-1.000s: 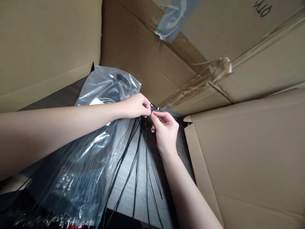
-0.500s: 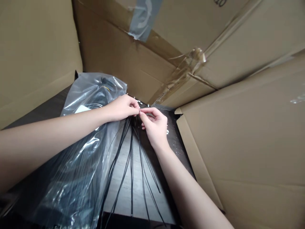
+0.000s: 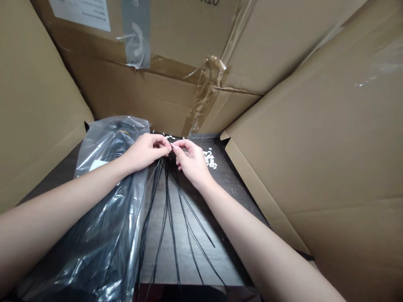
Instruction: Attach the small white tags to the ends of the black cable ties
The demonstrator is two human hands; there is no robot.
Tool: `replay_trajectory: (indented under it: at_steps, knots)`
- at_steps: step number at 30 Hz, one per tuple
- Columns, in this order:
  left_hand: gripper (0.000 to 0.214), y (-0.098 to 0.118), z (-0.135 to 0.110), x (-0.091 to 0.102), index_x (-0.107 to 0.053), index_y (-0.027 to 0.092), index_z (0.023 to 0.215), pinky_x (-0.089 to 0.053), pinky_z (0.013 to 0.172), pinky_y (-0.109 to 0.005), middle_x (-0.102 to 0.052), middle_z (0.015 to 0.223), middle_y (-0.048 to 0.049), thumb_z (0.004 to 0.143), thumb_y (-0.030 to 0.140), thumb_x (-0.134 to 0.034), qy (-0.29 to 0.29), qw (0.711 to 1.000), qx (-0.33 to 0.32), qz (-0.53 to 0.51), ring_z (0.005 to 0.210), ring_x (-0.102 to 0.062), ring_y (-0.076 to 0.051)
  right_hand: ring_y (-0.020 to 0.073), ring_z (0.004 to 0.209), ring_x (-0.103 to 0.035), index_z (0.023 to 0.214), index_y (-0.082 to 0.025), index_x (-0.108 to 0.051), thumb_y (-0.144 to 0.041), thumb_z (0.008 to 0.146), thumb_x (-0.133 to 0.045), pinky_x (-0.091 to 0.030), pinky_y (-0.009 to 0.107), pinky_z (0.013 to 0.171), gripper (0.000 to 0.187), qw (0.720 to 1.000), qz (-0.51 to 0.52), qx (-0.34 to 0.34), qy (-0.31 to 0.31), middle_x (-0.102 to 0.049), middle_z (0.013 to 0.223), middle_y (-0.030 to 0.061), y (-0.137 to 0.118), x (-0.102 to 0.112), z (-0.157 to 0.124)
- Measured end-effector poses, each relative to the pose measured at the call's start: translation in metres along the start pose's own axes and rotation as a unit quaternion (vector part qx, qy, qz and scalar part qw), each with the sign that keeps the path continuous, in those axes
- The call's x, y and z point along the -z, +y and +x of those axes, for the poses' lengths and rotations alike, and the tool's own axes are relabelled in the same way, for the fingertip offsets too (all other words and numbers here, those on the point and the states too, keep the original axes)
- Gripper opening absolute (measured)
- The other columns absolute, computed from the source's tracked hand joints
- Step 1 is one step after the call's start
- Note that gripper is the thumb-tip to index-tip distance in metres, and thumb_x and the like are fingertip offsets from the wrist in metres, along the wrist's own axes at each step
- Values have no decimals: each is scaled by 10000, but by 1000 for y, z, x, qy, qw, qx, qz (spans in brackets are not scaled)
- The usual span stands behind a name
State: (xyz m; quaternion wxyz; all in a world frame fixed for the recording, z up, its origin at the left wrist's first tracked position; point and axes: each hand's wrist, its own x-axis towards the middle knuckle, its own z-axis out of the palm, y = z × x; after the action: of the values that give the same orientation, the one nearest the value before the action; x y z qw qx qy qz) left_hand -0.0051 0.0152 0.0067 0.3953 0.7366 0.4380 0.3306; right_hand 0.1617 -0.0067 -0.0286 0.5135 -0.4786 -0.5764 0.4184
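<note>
My left hand (image 3: 143, 152) and my right hand (image 3: 191, 161) meet fingertip to fingertip above a dark wooden table (image 3: 220, 260). Both are closed in a pinch on the top ends of several thin black cables (image 3: 166, 209), which fan out and trail toward me. Something tiny and white sits between the fingertips; I cannot make it out clearly. My left forearm lies across a clear plastic bag (image 3: 103, 218) stuffed with more black cables.
A scatter of small white pieces (image 3: 210, 159) lies on the table right of my right hand, more just behind the fingers. Taped cardboard boxes (image 3: 315, 138) wall in the table on the left, back and right. A white label (image 3: 80, 12) is on the back box.
The view has swung up and left, so the hands now sit nearer the frame's centre. Both hands stay pinched together on the cable ends. The white pieces have come into view.
</note>
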Motion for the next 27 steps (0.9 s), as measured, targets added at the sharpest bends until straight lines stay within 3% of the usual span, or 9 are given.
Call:
replay_trajectory:
  at_steps: [6,9,13,17,23,27]
  knots:
    - [188,3,0,-1,-723,154,784,-453,680,-256,-726,740,-24,756,331,-668,19,999,-8,25,692,-629,-147,139,718,-618,891,-208,-660,-341,911,-572,-499,255,606,161,989,-94,102,50,-692,904,43,2,5,3]
    - [211,7,-2,-1,-720,159,771,-447,664,-259,-725,732,-28,782,360,-657,18,998,-12,52,684,-627,-154,173,833,-647,911,-202,-650,-319,929,-539,-522,288,699,162,982,-111,116,98,-701,963,68,3,10,6]
    - [214,15,-4,2,-708,182,812,-456,671,-272,-739,774,-28,850,364,-603,86,991,-10,107,653,-634,-159,199,884,-660,907,-201,-638,-276,928,-507,-523,328,788,153,972,-130,116,159,-715,932,75,4,14,8]
    - [163,21,-3,11,-707,194,844,-455,685,-279,-751,830,-40,862,313,-598,174,973,-8,153,675,-631,-164,197,811,-658,833,-202,-650,-225,880,-535,-512,336,794,126,971,-169,119,123,-720,858,61,4,11,5]
    - [123,27,2,31,-683,174,865,-456,597,-238,-735,812,-32,858,280,-621,238,968,26,77,592,-573,-104,151,655,-605,826,-201,-663,-198,840,-571,-496,312,731,93,972,-185,124,80,-708,805,18,5,3,4]
    - [95,46,-3,46,-673,175,853,-457,587,-221,-708,763,-1,864,257,-626,270,962,-4,40,578,-550,-75,186,731,-659,871,-205,-714,-175,874,-561,-522,344,789,156,960,-231,149,53,-756,864,39,6,0,7]
